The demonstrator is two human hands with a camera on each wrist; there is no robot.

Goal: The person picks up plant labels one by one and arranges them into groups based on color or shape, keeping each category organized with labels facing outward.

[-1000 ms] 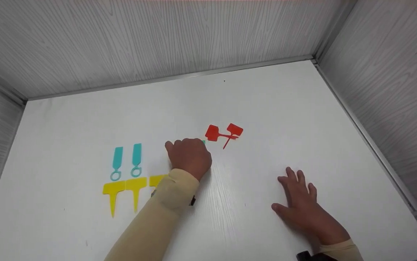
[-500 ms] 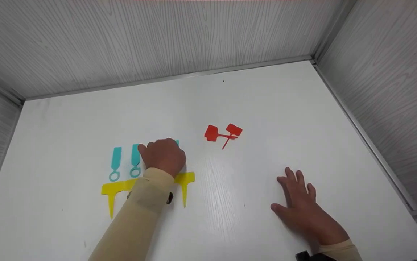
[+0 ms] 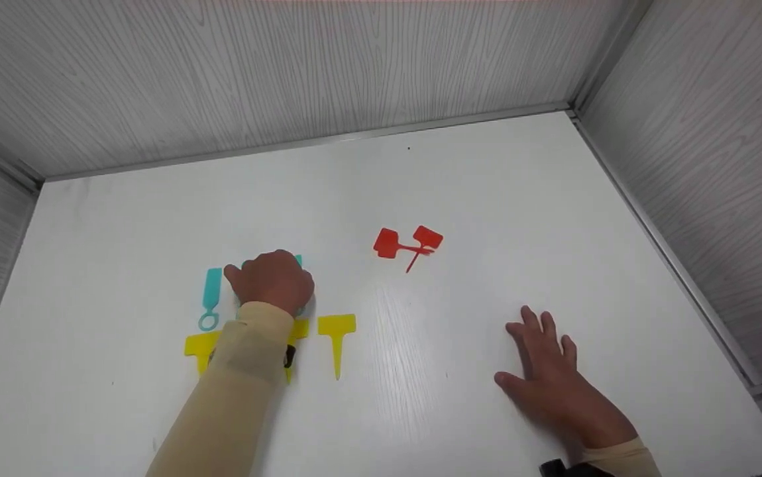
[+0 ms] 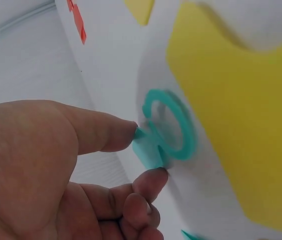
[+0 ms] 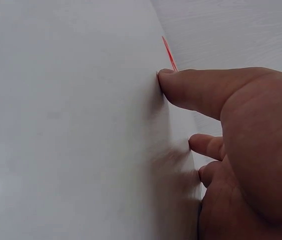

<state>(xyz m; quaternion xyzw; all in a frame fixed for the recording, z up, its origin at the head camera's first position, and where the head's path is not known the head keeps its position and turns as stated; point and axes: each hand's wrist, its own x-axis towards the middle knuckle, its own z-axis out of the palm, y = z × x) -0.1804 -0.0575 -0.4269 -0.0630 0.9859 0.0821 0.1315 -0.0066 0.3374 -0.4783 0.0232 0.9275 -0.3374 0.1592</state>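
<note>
In the left wrist view my left hand (image 3: 272,281) pinches a teal plant tag with a ring end (image 4: 148,150) between thumb and finger, close over the table. From the head view the hand hides most of that tag. To its left lies another teal ring tag (image 3: 211,288). Below the teal row are yellow T-shaped plant labels, one at the left (image 3: 202,342), one partly under the sleeve (image 3: 299,328), and one fully visible at the right (image 3: 336,324). My right hand (image 3: 550,374) rests on the table with fingers spread, holding nothing.
Red plant labels (image 3: 386,244) lie with crossed stems near the table's middle, beside another red label head (image 3: 428,236). The white table (image 3: 454,185) is bounded by grey wood-grain panels (image 3: 328,66) at the back and both sides.
My left hand has moved left with the teal tag, from beside the red labels to the teal row. The yellow label at the right has come into view. My right hand stays put.
</note>
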